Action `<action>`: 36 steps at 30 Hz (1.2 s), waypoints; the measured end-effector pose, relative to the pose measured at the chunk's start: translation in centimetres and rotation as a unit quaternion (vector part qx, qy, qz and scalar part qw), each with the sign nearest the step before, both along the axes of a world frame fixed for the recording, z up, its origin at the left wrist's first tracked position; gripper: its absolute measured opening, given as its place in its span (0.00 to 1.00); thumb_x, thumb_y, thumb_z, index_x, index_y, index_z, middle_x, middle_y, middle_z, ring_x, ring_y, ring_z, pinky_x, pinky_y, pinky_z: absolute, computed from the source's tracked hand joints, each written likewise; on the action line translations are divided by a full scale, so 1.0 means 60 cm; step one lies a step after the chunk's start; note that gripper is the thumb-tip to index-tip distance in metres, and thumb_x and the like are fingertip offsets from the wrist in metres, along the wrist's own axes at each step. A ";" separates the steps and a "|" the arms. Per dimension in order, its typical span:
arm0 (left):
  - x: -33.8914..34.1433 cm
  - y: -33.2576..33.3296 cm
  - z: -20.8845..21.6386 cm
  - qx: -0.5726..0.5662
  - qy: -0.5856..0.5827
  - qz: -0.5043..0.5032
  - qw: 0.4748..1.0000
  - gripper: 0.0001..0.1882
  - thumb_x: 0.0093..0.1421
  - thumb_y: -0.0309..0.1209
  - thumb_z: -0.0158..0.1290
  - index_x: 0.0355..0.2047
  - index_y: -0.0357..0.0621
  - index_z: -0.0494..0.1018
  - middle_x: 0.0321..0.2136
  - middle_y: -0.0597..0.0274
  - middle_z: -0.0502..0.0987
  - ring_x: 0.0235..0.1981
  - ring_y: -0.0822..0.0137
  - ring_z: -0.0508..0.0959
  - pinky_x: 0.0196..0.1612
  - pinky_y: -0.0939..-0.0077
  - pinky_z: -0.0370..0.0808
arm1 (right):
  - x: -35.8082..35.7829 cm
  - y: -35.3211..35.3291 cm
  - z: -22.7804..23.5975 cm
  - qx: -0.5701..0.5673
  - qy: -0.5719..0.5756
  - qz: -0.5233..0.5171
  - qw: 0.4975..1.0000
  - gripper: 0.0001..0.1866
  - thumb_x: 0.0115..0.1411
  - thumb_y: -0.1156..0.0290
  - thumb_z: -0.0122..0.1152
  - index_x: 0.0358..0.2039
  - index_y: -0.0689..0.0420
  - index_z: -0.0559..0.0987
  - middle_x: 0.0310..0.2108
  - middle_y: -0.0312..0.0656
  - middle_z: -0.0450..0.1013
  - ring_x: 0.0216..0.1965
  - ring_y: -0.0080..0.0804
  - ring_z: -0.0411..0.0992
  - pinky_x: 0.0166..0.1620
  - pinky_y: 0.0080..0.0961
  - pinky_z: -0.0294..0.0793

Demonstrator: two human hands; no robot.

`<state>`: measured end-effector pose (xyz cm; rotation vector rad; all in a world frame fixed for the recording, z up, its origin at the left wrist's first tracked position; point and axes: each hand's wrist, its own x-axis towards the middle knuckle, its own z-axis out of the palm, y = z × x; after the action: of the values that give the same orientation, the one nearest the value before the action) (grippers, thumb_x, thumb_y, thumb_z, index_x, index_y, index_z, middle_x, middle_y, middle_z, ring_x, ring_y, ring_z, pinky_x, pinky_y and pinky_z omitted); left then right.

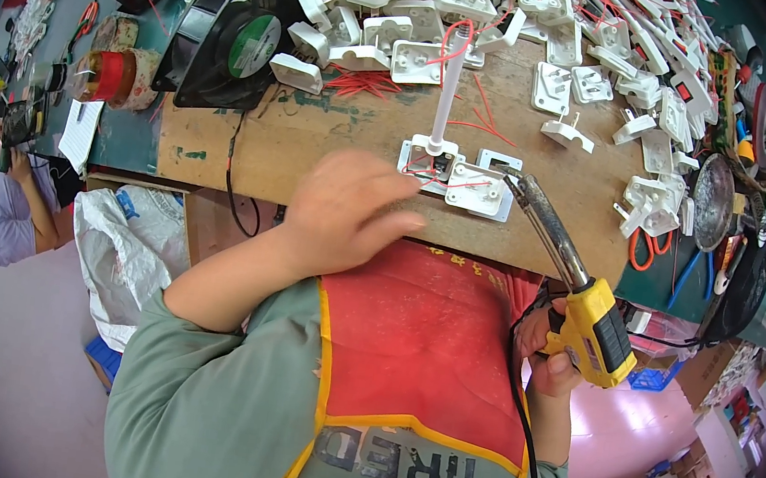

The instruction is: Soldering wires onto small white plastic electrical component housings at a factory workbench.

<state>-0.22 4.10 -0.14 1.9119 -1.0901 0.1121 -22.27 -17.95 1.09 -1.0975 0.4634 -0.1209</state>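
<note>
My right hand (559,357) is wrapped round the grip of a yellow and black soldering gun (601,335). Its long metal nose points up and left to the white plug housings on the bench. Just left of those housings is my left hand (354,204), thumb and forefinger apart, with nothing seen between them. One white housing (476,191) lies with its inside up, and thin red wire runs across it. Beside it, a white tube (448,98) stands upright from another housing (424,159), a red wire looped at its top. My left hand's other fingers are partly hidden.
White plug housings (421,22) are heaped along the back, with loose red wires (362,83) before them. A black fan (236,36) stands at the left near a jar (112,76). Red-handled pliers (645,249) and a round metal dish (713,200) lie right. A person (14,215) sits far left.
</note>
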 end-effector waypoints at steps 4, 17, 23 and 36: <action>0.023 0.041 0.003 0.050 0.077 0.020 0.996 0.12 0.50 0.23 0.60 0.37 0.44 0.77 0.31 0.62 0.77 0.30 0.60 0.77 0.34 0.66 0.73 | -0.002 -0.004 0.000 -0.003 -0.008 -0.015 1.000 0.41 0.49 0.45 0.68 0.53 0.61 0.66 0.17 0.33 0.60 0.16 0.23 0.60 0.18 0.20 0.61; -0.006 -0.035 0.009 -0.008 0.119 -0.112 0.986 0.12 0.48 0.22 0.63 0.35 0.43 0.79 0.32 0.60 0.79 0.31 0.62 0.78 0.33 0.71 0.75 | -0.014 -0.006 -0.010 0.006 -0.036 -0.010 0.999 0.39 0.51 0.48 0.66 0.54 0.63 0.65 0.17 0.34 0.61 0.15 0.24 0.60 0.19 0.21 0.61; -0.009 -0.043 0.008 0.021 0.018 -0.051 0.998 0.12 0.47 0.21 0.62 0.34 0.44 0.79 0.31 0.61 0.76 0.30 0.62 0.77 0.32 0.71 0.75 | -0.022 -0.004 -0.010 0.001 -0.038 -0.013 0.999 0.39 0.52 0.48 0.66 0.55 0.63 0.65 0.17 0.35 0.61 0.15 0.25 0.60 0.20 0.22 0.61; -0.030 -0.060 0.010 0.054 -0.044 0.068 0.995 0.10 0.44 0.27 0.66 0.30 0.50 0.81 0.58 0.49 0.61 0.63 0.40 0.54 0.61 0.52 0.57 | -0.035 -0.003 -0.008 -0.026 -0.024 0.000 0.999 0.40 0.52 0.45 0.66 0.56 0.61 0.65 0.19 0.33 0.61 0.17 0.24 0.61 0.20 0.20 0.62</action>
<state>-2.01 0.53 0.48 2.0959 -1.0413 0.2197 -24.34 -18.10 0.60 -1.1437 0.4198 -0.1605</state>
